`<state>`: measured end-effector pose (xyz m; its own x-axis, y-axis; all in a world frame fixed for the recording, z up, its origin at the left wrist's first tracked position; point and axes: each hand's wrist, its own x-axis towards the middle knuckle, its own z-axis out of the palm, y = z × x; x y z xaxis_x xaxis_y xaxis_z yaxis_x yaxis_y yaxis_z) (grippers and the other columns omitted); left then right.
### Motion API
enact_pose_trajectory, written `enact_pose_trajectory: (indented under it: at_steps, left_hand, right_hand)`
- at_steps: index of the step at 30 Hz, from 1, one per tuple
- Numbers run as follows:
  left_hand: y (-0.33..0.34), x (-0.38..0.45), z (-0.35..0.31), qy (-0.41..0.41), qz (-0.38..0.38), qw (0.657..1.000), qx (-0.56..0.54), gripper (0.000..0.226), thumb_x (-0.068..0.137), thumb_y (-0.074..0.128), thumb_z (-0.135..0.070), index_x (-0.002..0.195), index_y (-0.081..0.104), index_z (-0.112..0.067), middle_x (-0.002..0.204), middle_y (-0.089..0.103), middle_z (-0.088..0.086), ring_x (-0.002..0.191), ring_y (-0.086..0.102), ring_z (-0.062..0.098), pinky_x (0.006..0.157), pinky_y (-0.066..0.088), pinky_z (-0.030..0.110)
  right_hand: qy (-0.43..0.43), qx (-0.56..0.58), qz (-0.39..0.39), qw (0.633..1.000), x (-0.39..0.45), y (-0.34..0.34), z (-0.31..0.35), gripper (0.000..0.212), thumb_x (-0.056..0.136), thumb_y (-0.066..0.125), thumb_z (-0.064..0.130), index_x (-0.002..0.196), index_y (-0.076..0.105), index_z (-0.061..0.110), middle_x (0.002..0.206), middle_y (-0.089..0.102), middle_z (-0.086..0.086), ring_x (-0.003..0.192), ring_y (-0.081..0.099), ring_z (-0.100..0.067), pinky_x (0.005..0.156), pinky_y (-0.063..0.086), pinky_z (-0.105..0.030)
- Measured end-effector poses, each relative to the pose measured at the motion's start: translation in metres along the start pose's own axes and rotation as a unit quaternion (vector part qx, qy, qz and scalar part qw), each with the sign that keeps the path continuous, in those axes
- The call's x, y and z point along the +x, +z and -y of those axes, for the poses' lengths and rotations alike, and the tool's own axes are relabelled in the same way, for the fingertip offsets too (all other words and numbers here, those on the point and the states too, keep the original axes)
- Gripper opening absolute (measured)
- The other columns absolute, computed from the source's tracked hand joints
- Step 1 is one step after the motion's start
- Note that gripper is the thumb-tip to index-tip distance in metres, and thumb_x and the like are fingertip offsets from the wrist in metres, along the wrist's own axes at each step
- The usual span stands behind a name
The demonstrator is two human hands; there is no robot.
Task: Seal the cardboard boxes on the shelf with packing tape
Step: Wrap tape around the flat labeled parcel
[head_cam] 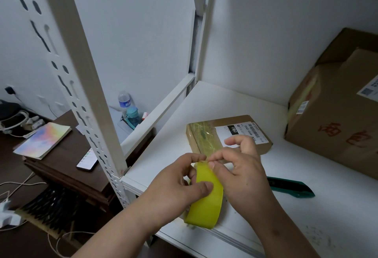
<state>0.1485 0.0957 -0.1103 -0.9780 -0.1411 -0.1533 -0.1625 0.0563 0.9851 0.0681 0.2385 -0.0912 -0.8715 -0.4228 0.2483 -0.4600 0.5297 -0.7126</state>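
Both hands are seen closest: the left hand (180,184) grips the yellow tape roll (206,200) above the shelf (204,102) edge, and the right hand (241,167) pinches its free end at the top. Behind them, the small flat box (227,137) is already crossed by shiny, wrinkled tape. The large box (335,104) at right looks still not freshly sealed, so much work is probably left.

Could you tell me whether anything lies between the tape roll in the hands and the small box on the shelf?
Nothing visible does. The left hand grips the yellow tape roll and the right hand pinches its top edge, just in front of the small box. The green cutter lies off to the right, and the big box stands farther right.
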Motion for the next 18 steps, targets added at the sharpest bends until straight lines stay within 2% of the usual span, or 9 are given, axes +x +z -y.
enact_pose_trajectory:
  at_steps: [1, 4, 5, 7, 9, 11, 13, 16, 18]
  left_hand:
    - [0.0, 0.0, 0.001, 0.0, -0.002, 1.0, -0.005, 0.053, 0.057, 0.073, -0.051, 0.109, 0.062, -0.049, 0.079, 0.054, -0.007, 0.068, 0.054, 0.017, 0.069, 0.051, 0.038]
    - [-0.001, -0.001, 0.001, 0.003, -0.008, 1.0, -0.01, 0.05, 0.059, 0.076, -0.046, 0.107, 0.064, -0.049, 0.077, 0.054, -0.004, 0.068, 0.054, 0.02, 0.068, 0.051, 0.041]
    - [-0.002, -0.001, -0.001, 0.003, -0.015, 1.0, -0.016, 0.048, 0.061, 0.078, -0.042, 0.106, 0.064, -0.047, 0.077, 0.053, -0.003, 0.067, 0.054, 0.02, 0.065, 0.049, 0.039]
    - [-0.006, -0.002, -0.005, -0.004, -0.042, 0.999, -0.018, 0.047, 0.064, 0.077, -0.034, 0.109, 0.065, -0.039, 0.074, 0.052, -0.002, 0.063, 0.051, 0.018, 0.059, 0.045, 0.032]
    - [-0.015, -0.002, -0.011, -0.013, -0.072, 0.997, -0.004, 0.049, 0.064, 0.075, -0.034, 0.112, 0.064, -0.035, 0.07, 0.053, -0.002, 0.059, 0.049, 0.014, 0.056, 0.04, 0.03]
    - [-0.025, -0.002, -0.016, -0.021, -0.095, 0.995, 0.021, 0.048, 0.063, 0.075, -0.037, 0.11, 0.064, -0.033, 0.065, 0.053, -0.004, 0.055, 0.046, 0.011, 0.054, 0.037, 0.027]
    - [-0.036, 0.0, -0.021, -0.035, -0.119, 0.99, 0.064, 0.042, 0.068, 0.082, -0.035, 0.107, 0.065, -0.033, 0.064, 0.053, -0.005, 0.054, 0.046, 0.01, 0.053, 0.036, 0.026]
    - [-0.056, 0.008, -0.026, -0.069, -0.151, 0.971, 0.173, 0.032, 0.077, 0.079, -0.032, 0.106, 0.065, -0.034, 0.073, 0.059, -0.005, 0.059, 0.054, 0.011, 0.058, 0.039, 0.025]
    - [-0.066, 0.015, -0.031, -0.091, -0.154, 0.939, 0.295, 0.04, 0.077, 0.077, -0.039, 0.114, 0.063, -0.036, 0.084, 0.063, -0.007, 0.072, 0.06, 0.011, 0.063, 0.042, 0.026]
  right_hand:
    - [-0.006, -0.005, -0.006, 1.0, 0.001, 0.0, 0.002, 0.004, 0.08, 0.067, 0.03, 0.078, 0.07, 0.032, 0.105, 0.043, 0.022, 0.106, 0.049, -0.01, 0.088, 0.043, -0.033]
    - [0.0, -0.001, 0.021, 1.0, 0.002, 0.002, 0.005, 0.013, 0.077, 0.058, 0.036, 0.082, 0.07, 0.034, 0.091, 0.054, 0.019, 0.096, 0.056, -0.015, 0.086, 0.047, -0.042]
    - [0.007, 0.006, 0.028, 1.0, 0.002, 0.004, 0.004, 0.011, 0.079, 0.059, 0.036, 0.083, 0.07, 0.035, 0.086, 0.056, 0.017, 0.092, 0.057, -0.014, 0.083, 0.048, -0.04]
    - [0.031, 0.051, 0.047, 0.997, 0.005, 0.006, 0.004, 0.01, 0.086, 0.067, 0.026, 0.082, 0.074, 0.032, 0.083, 0.061, 0.014, 0.083, 0.059, -0.006, 0.075, 0.047, -0.024]
    - [0.074, 0.09, 0.086, 0.989, 0.009, 0.01, 0.008, 0.013, 0.09, 0.068, 0.019, 0.092, 0.077, 0.029, 0.089, 0.066, 0.011, 0.082, 0.061, 0.0, 0.073, 0.047, -0.014]
    - [0.079, 0.054, 0.109, 0.989, 0.015, 0.02, 0.009, 0.019, 0.093, 0.065, 0.023, 0.109, 0.074, 0.028, 0.104, 0.069, 0.009, 0.094, 0.063, -0.002, 0.088, 0.05, -0.025]
    - [0.046, -0.028, 0.125, 0.991, 0.021, 0.033, 0.012, 0.027, 0.096, 0.058, 0.025, 0.121, 0.069, 0.029, 0.12, 0.066, 0.006, 0.111, 0.06, -0.012, 0.1, 0.046, -0.036]
    - [0.008, -0.097, 0.137, 0.986, 0.023, 0.047, 0.014, 0.028, 0.098, 0.053, 0.026, 0.123, 0.067, 0.029, 0.125, 0.057, 0.007, 0.111, 0.058, -0.017, 0.1, 0.044, -0.038]
    - [0.016, -0.092, 0.139, 0.986, 0.021, 0.05, 0.013, 0.026, 0.098, 0.052, 0.029, 0.12, 0.067, 0.028, 0.125, 0.055, 0.008, 0.106, 0.059, -0.016, 0.098, 0.046, -0.036]
